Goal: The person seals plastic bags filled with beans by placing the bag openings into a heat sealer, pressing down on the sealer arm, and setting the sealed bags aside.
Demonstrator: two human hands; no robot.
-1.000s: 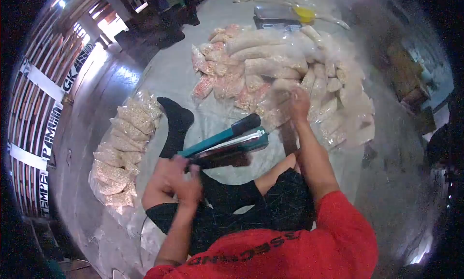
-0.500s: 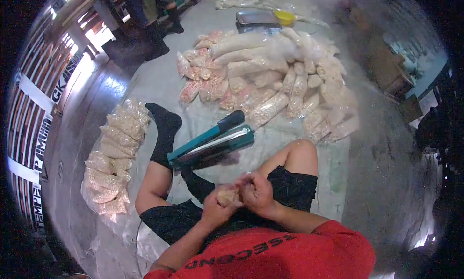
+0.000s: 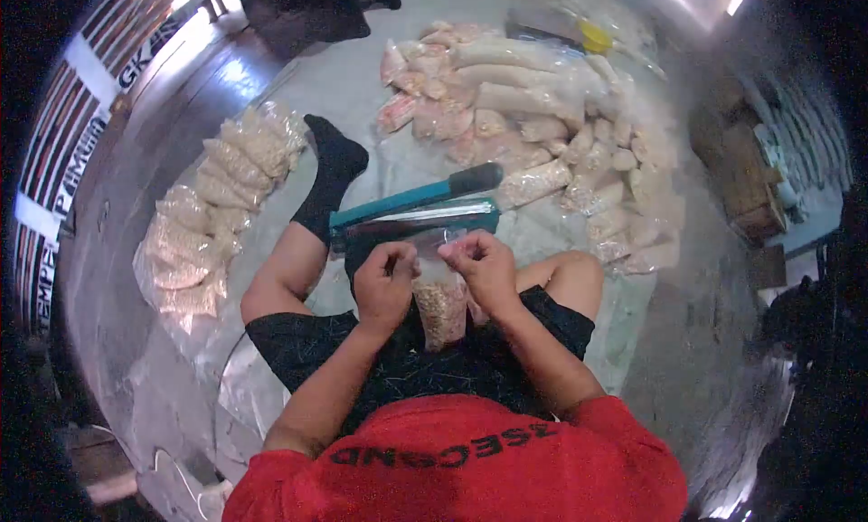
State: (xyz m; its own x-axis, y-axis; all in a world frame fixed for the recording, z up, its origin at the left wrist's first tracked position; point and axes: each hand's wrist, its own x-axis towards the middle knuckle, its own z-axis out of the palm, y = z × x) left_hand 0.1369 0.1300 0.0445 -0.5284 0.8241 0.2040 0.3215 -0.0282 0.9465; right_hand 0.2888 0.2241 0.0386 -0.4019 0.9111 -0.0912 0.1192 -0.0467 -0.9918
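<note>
A clear plastic bag of pale kernels (image 3: 438,316) hangs upright between my hands, above my lap. My left hand (image 3: 384,282) pinches the left corner of its top edge, while my right hand (image 3: 485,270) pinches the right corner. The bag's upper part is see-through and spread flat between the fingers. Just beyond my fingertips lies a teal impulse heat sealer (image 3: 389,205), with a black-ended arm and a pale strip along its base. The bag's top is close to the sealer, and I cannot tell if they touch.
Several filled bags (image 3: 244,156) stand in a curved row at the left. A large heap of filled bags (image 3: 542,115) covers the sheet ahead. Behind it are a scale (image 3: 547,24) and a yellow scoop (image 3: 594,37). Cardboard boxes (image 3: 746,174) stand at the right.
My hands have gone from bunching the bag close together to holding its top corners apart, nearer the sealer. The bag now hangs unfolded. The camera view has tilted down.
</note>
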